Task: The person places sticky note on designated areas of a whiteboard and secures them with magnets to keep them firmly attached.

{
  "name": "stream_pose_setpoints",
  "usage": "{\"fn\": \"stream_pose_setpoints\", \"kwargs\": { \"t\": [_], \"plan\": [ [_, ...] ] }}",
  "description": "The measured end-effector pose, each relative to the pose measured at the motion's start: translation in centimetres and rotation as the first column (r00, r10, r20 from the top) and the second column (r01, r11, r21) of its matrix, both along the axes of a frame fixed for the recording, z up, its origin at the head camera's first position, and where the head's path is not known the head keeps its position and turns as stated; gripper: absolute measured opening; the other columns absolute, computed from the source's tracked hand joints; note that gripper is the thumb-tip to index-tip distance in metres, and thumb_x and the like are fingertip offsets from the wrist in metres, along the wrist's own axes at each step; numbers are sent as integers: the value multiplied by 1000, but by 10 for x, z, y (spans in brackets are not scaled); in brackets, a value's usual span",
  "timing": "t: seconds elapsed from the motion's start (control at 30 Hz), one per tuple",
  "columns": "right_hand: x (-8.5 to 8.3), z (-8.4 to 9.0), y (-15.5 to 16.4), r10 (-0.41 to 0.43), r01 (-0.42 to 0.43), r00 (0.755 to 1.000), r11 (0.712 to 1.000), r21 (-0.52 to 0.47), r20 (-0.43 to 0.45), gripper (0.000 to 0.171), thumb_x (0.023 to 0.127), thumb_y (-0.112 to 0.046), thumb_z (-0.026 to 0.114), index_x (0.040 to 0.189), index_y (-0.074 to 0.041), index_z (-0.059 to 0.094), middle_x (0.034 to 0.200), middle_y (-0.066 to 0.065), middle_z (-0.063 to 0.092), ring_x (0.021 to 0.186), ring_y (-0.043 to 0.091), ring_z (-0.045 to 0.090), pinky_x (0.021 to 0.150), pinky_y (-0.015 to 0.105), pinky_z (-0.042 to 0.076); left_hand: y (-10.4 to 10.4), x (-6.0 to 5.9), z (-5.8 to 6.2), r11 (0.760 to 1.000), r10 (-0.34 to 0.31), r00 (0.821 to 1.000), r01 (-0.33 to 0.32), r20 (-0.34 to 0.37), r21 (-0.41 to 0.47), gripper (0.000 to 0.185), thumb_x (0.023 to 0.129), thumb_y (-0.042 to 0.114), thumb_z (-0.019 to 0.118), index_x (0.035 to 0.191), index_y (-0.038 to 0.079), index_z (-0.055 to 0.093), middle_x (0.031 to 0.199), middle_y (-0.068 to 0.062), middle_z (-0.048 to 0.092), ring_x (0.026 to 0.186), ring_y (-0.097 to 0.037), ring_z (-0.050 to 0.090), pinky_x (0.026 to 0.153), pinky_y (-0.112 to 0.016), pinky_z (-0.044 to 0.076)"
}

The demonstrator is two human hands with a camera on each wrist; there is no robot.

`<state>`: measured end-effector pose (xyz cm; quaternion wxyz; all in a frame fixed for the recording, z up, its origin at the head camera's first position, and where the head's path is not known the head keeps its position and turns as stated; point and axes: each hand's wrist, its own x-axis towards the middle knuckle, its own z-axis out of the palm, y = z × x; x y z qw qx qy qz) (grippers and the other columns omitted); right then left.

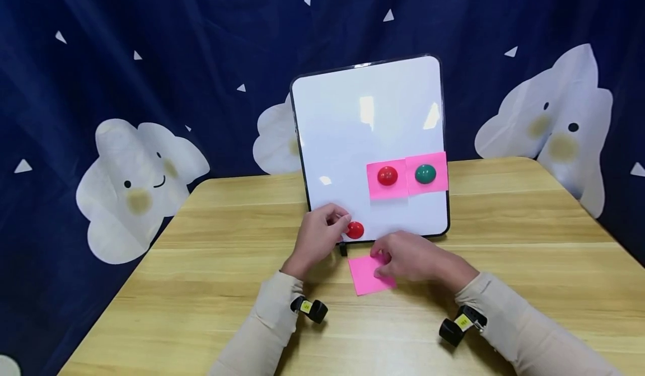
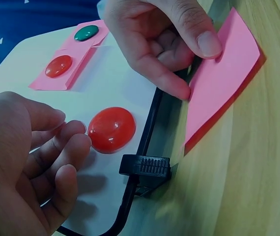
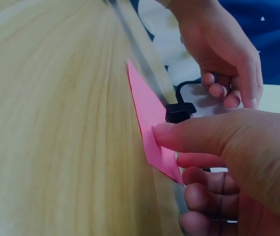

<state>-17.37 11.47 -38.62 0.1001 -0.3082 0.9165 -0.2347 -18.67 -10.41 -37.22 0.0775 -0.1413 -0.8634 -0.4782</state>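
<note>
1. The whiteboard (image 1: 353,124) is standing upright on a wooden table (image 1: 201,286), its glossy white face framed by a thin black edge with rounded corners, and a small ribbed black foot (image 2: 145,166) is propping it at the bottom
2. Three smooth, shiny, dome-shaped magnets are sitting on the board: two red and one green
3. The left hand (image 1: 317,236) is hovering at the lower red magnet (image 1: 355,230), fingers loosely curled just beside it; in the left wrist view the fingertips (image 2: 73,142) are lying right next to the dome, and I cannot tell whether they are touching it, so the hand is holding nothing
4. The right hand (image 1: 413,261) is pinching the top sheet of a pink notepad (image 1: 367,275), thumb (image 3: 194,135) pressing on the paper's edge while the sheet is lifting away at an angle
5. That square pad is lying flat on the table, just in front of the board's lower edge
6. Two more thin pink notes are hanging side by side on the board, the left note (image 1: 387,192) pinned by the upper red magnet (image 1: 387,175), the right note (image 1: 438,158) by the green magnet (image 1: 425,174)
7. A dark blue cloth (image 1: 151,57) printed with pale clouds is draping behind the table
</note>
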Motion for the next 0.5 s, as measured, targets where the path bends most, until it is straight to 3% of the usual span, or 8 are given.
{"fn": "stream_pose_setpoints", "kwargs": {
  "t": [0.3,0.4,0.5],
  "plan": [
    [1,3,-1,-55,55,998,998,-4,45,17,81,-22,84,92,-20,71,79,-10,58,78,13,54,72,33,48,-2,-2,0,1000,-3,1000,3,4,9,10,98,22,67,96,14,72,76,1,65,64,-17,62,62,-32,56],
    [2,3,-1,-64,63,997,998,6,39,20,82,-22,84,96,-17,72,79,-9,58,78,14,53,72,33,48,-3,-2,0,1000,-7,1000,7,-1,11,9,98,21,67,96,13,72,75,1,64,63,-17,62,61,-31,55],
    [2,4,-1,-65,64,998,998,22,24,33,81,-24,84,110,-11,73,78,-8,57,78,14,53,71,33,47,-3,-2,-1,1000,-8,1000,8,-3,11,10,98,21,67,96,13,72,75,1,65,63,-17,62,61,-31,55]
  ]
}}
